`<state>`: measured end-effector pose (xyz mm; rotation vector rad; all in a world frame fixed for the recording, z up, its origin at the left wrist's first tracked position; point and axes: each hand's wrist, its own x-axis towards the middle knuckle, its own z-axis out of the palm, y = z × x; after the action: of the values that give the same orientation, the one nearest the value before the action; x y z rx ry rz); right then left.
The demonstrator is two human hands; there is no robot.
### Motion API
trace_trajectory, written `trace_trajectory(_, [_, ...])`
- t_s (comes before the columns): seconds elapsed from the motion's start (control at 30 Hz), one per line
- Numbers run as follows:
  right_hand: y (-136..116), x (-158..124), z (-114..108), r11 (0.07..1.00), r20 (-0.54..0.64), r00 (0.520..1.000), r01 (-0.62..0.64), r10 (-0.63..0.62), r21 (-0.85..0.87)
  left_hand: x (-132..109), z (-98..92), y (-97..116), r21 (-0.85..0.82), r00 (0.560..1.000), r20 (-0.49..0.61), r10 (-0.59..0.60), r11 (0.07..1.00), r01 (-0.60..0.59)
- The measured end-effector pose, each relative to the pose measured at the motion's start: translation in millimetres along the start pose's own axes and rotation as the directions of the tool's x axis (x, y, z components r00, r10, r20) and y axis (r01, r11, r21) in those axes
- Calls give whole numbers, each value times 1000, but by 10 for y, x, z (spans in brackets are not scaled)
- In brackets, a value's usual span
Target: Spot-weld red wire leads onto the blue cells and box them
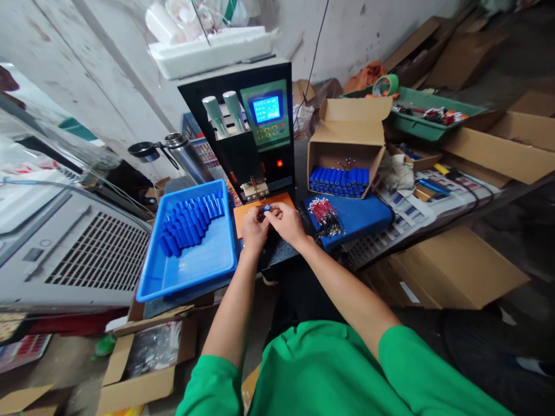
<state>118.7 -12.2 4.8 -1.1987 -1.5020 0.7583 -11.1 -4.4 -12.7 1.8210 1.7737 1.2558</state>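
Both my hands meet in front of a black spot welder (243, 156) with a lit blue screen. A blue cylindrical battery cell (267, 208) is pinched between them, its end facing up, just below the welder's electrodes (255, 188). My left hand (254, 229) closes on the cell from the left, its fingers partly hidden. My right hand (287, 223) grips it from the right with thumb and fingers. Under the hands lies an orange board (243, 216). Close to my right hand, a bunch of red and black wire leads (327, 216) rests on a blue surface (364, 218).
At left, a blue tray (203, 268) holds many blue cells. An open cardboard box (347, 136) of stacked cells stands at right. Behind are a steel flask (186, 156) and a green tray (437, 130) with tape. A white foam tray (212, 52) tops the welder.
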Motion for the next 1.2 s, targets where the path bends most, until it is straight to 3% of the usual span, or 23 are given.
trace_trajectory(0.2, [-170,19,-41,977,10,1000,25,-23,-213,-8,-57,73,148,995,-10,96,984,-94])
trace_trajectory(0.3, [-209,55,-79,971,5,1000,-11,13,-238,9,-84,98,211,990,23,139,967,-140])
trace_trajectory(0.6, [-130,115,-130,976,35,982,-188,185,108,57,-60,49,342,965,37,259,904,-256])
trace_trajectory(0.8, [16,133,-149,928,53,969,-247,242,278,44,-85,7,303,944,72,323,894,-330])
trace_trajectory(0.9, [152,97,-349,904,-65,963,-219,260,367,36,-96,-1,283,948,60,311,906,-315])
trace_trajectory(1.0, [342,53,-706,937,-280,931,-141,236,320,34,-90,-8,281,953,40,301,912,-300])
trace_trajectory(1.1, [554,60,-1140,997,-489,870,-47,69,57,40,-81,-13,284,953,39,300,911,-298])
trace_trajectory(1.2, [725,158,-1521,933,-563,807,-44,-178,-357,47,-82,-15,275,952,53,301,912,-303])
